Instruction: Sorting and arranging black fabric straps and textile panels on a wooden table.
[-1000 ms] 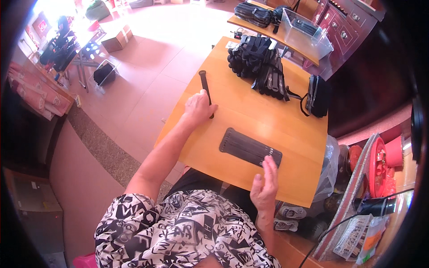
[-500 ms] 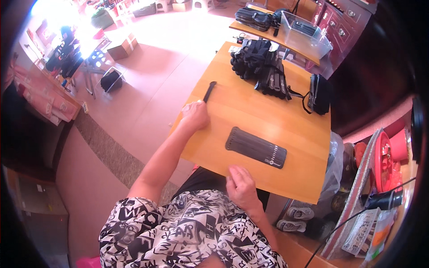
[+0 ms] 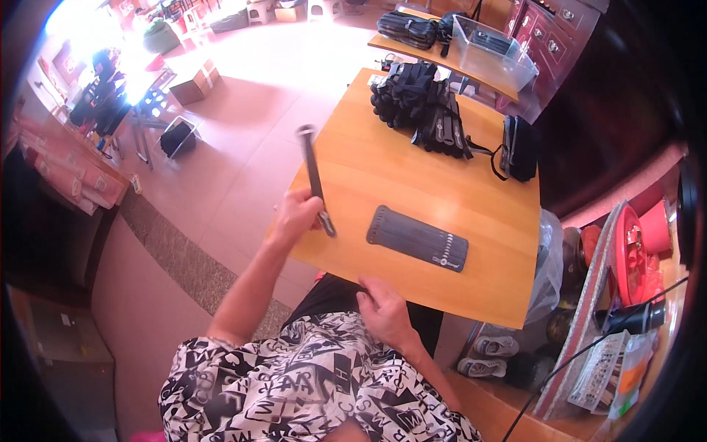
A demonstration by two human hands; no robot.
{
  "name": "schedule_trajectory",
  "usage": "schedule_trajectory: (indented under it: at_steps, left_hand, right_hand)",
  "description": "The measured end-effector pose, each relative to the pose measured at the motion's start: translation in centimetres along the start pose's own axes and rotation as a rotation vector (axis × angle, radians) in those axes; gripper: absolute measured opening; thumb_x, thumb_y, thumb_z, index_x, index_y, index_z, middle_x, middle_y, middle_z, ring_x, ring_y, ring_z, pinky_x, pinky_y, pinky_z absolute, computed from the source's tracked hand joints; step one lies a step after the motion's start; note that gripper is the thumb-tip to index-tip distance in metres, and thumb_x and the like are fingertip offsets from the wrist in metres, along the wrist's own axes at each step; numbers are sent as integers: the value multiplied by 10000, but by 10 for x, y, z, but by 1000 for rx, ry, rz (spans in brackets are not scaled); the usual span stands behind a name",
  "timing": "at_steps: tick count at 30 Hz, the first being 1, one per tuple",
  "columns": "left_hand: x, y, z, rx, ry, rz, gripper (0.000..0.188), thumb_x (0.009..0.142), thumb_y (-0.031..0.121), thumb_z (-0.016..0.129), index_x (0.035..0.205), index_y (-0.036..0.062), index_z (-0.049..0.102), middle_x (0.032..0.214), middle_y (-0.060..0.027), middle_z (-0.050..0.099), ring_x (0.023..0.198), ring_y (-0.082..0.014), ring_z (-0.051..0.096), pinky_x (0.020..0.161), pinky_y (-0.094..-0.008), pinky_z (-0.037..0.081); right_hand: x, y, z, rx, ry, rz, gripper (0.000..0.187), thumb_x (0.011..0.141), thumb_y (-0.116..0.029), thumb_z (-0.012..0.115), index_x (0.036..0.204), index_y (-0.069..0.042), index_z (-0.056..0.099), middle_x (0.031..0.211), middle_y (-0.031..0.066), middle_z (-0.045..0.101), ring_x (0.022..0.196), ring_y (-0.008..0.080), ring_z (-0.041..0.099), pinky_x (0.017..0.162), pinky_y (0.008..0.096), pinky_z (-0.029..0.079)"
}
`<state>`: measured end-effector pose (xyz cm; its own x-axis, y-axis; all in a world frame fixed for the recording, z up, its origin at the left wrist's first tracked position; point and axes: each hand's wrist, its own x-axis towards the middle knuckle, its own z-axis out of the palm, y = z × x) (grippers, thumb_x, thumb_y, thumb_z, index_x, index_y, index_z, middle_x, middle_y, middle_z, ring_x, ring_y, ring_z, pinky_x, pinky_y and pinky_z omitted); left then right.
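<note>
Left of the flat dark bundle (image 3: 417,239), your left hand (image 3: 298,215) gripped a strap (image 3: 313,171), best kept straight, your right hand (image 3: 387,317) loosely unclenched.

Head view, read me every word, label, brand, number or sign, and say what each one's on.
I won't copy wording, but here's where it shows:
Patterned shirt: bold black and white letters.
Row of dark straps: small pale print at its right end, too small to read surely.
Dark strap in the left hand: blurred, nothing readable.
</note>
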<state>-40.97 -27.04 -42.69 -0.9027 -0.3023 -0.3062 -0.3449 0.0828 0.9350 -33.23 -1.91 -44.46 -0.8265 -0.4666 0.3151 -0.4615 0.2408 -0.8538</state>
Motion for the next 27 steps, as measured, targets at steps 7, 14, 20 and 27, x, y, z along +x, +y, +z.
schedule_trajectory:
  at_steps: [7, 14, 20, 27]
  left_hand:
    - [-103, -21, 77, -776, -248, -18, 173, 866, 24, 572, 1031, -24, 589, 769, -77, 627, 584, -147, 595, 514, -249, 452]
    - [-77, -35, 52, -773, -155, -29, 198, 929, 82, 566, 1114, 14, 565, 798, -64, 613, 565, -128, 561, 468, -225, 402]
    - [-75, -32, 56, -569, -256, -34, 169, 951, 47, 506, 1087, -3, 592, 727, -53, 573, 536, -106, 521, 462, -216, 383]
    - [-72, -34, 65, -387, -286, -35, 163, 922, 18, 538, 1059, -41, 605, 713, -61, 594, 538, -77, 505, 475, -201, 390]
  right_hand:
    - [10, -12, -3, 751, 172, 543, 217, 957, -120, 549, 1125, 14, 584, 856, 66, 643, 703, 109, 606, 590, 219, 474]
    - [-18, 14, -55, 557, 122, 692, 170, 939, -111, 554, 1030, 16, 620, 703, 21, 595, 542, 53, 493, 482, 189, 385]
    - [-24, 25, -88, 347, 99, 611, 193, 938, -71, 501, 1057, 18, 624, 777, 31, 624, 629, 69, 554, 556, 198, 450]
    - [-29, 43, -111, 318, 338, 636, 123, 901, -73, 609, 982, 14, 643, 742, 15, 613, 616, 61, 553, 545, 190, 445]
